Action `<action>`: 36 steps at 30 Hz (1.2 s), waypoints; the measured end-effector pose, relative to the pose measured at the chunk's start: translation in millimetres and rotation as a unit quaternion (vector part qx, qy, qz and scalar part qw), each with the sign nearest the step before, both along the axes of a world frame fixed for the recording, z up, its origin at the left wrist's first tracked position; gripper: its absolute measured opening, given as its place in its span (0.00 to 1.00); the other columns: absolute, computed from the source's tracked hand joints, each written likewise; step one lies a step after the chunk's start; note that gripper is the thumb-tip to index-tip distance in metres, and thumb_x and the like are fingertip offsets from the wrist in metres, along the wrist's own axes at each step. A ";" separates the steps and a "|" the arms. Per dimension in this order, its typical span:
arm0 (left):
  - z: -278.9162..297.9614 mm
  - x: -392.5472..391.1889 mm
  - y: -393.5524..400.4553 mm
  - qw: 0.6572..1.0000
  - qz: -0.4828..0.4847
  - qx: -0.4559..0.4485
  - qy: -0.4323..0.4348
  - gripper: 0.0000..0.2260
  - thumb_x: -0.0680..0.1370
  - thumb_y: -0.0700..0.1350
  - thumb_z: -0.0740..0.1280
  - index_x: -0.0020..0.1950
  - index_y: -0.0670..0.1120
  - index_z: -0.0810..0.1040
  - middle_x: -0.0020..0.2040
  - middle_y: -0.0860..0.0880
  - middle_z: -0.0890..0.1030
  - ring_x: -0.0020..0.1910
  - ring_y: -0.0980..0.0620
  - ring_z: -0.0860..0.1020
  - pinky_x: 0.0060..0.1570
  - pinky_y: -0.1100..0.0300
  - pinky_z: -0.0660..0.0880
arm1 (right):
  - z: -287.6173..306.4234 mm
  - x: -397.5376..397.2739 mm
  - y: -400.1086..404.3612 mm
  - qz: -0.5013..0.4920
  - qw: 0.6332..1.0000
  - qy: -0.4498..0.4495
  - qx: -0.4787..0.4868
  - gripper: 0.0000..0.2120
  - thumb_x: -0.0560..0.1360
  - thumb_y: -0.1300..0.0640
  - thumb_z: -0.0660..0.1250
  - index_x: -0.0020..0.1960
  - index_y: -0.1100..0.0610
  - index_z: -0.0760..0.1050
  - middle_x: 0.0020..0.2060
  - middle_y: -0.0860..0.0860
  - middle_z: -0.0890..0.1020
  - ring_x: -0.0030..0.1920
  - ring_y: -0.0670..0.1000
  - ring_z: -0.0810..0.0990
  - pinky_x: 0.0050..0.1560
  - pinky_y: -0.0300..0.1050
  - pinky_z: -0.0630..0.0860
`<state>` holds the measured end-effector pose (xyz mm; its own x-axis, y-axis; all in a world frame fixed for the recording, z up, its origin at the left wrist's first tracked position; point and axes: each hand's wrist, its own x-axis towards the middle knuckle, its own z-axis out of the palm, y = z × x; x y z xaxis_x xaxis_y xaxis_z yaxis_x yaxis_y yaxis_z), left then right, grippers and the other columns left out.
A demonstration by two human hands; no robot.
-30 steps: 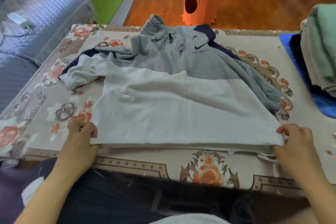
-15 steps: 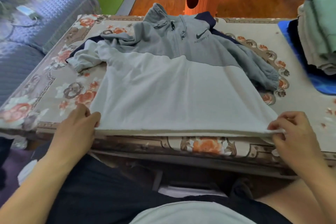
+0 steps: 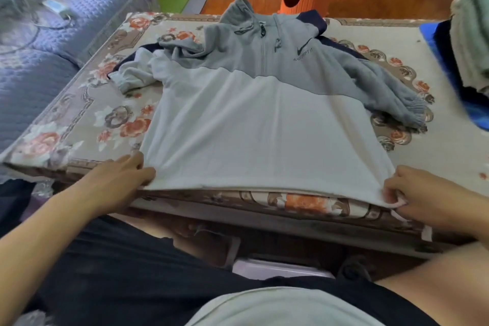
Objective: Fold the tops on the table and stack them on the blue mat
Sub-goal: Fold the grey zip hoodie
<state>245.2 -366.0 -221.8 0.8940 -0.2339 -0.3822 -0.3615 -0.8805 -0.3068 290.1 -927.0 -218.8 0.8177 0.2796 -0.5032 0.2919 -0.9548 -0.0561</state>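
On the floral-cloth table (image 3: 436, 156) we're gripping the near hem of the grey pullover (image 3: 264, 119), left hand (image 3: 119, 180) and right hand (image 3: 423, 193) pinching a corner each, sleeves unfolded, while folded tops (image 3: 471, 34) are already sitting on the blue mat (image 3: 430, 37).

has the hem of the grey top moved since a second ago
Yes. The hem, held by both hands, has been drawn toward the person and now overhangs the table front edge.
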 end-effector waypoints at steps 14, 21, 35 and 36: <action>3.8 74.2 -263.6 0.919 -0.204 -0.316 0.121 0.27 0.77 0.68 0.63 0.72 0.59 0.66 0.63 0.53 0.72 0.59 0.53 0.72 0.59 0.54 0.72 | -1.2 169.2 -56.4 -0.392 0.912 -0.115 -0.018 0.36 0.76 0.37 0.64 0.74 0.61 0.67 0.72 0.63 0.70 0.71 0.63 0.68 0.70 0.53 0.66; -15.6 69.4 -310.6 0.923 -0.268 -0.270 0.057 0.13 0.80 0.57 0.58 0.54 0.49 0.72 0.48 0.51 0.77 0.44 0.45 0.77 0.44 0.47 0.76 | -17.6 162.2 -44.8 -0.390 0.859 -0.229 0.241 0.16 0.69 0.55 0.67 0.57 0.55 0.75 0.51 0.58 0.81 0.52 0.62 0.80 0.50 0.52 0.78; -4.8 63.0 -367.3 0.867 -0.262 -0.375 0.199 0.09 0.84 0.52 0.61 0.60 0.50 0.75 0.54 0.50 0.80 0.51 0.48 0.78 0.52 0.52 0.75 | 121.3 204.0 -104.4 -0.517 0.687 -0.431 0.273 0.30 0.78 0.61 0.63 0.78 0.57 0.58 0.75 0.64 0.60 0.73 0.65 0.64 0.70 0.56 0.64; -1.8 66.2 -362.9 0.861 -0.256 -0.386 0.209 0.11 0.84 0.54 0.60 0.62 0.51 0.75 0.55 0.51 0.81 0.51 0.50 0.78 0.53 0.53 0.75 | 118.9 202.8 -90.0 -0.502 0.707 -0.442 0.229 0.28 0.78 0.61 0.64 0.76 0.56 0.61 0.75 0.63 0.60 0.73 0.66 0.63 0.71 0.56 0.63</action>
<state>311.3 -728.9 -223.6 0.4205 -0.8853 -0.1985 -0.7000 -0.4558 0.5497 492.8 -1017.1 -99.9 0.6579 -0.6974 0.2842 -0.4063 -0.6465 -0.6457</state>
